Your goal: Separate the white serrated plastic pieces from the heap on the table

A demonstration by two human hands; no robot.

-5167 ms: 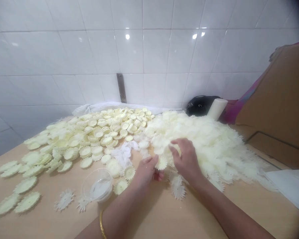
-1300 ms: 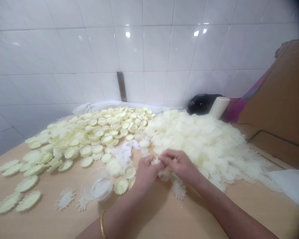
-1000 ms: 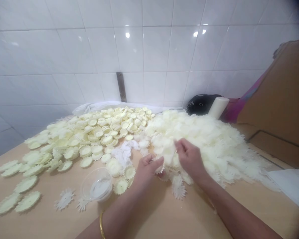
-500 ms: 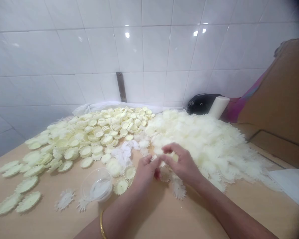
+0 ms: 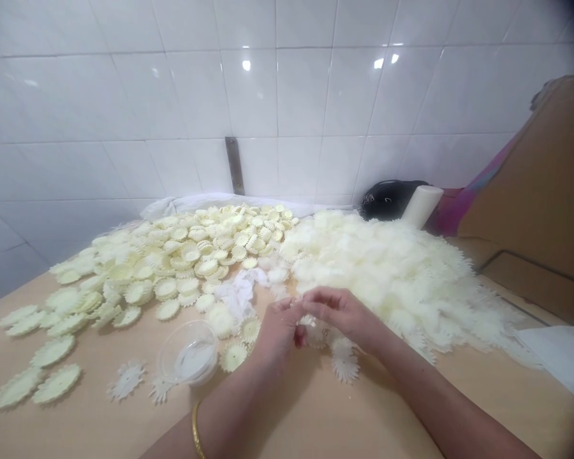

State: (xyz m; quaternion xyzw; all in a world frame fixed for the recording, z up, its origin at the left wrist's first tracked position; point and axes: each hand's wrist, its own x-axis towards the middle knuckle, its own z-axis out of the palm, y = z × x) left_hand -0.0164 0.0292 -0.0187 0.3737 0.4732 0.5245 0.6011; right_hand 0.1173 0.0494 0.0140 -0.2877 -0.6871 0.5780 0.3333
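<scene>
My left hand (image 5: pixel 278 331) is closed in a pinch above the table, its thumb and fingertips pressed together. Against those fingertips lie the curled fingers of my right hand (image 5: pixel 342 313), also closed. Whatever they pinch is hidden or too small to name. Below the hands rest pale flower-shaped cutouts (image 5: pixel 345 364) with toothed edges. Just left of my left hand are cream toothed discs (image 5: pixel 233 357) and a clear plastic tub (image 5: pixel 191 354) with something white inside. A crumpled white cloth or tissue (image 5: pixel 239 293) sits behind the left hand.
A big heap of cream toothed discs (image 5: pixel 182 255) covers the back left of the table (image 5: pixel 316 421). On the right spreads a pile of sheer pale cutouts (image 5: pixel 377 268). Behind it stand a white roll (image 5: pixel 421 205) and a black object (image 5: pixel 387 199). A cardboard box (image 5: pixel 540 191) is far right.
My right hand's fingers, spread apart before, have come down and closed against my left fingertips. The left hand has hardly moved.
</scene>
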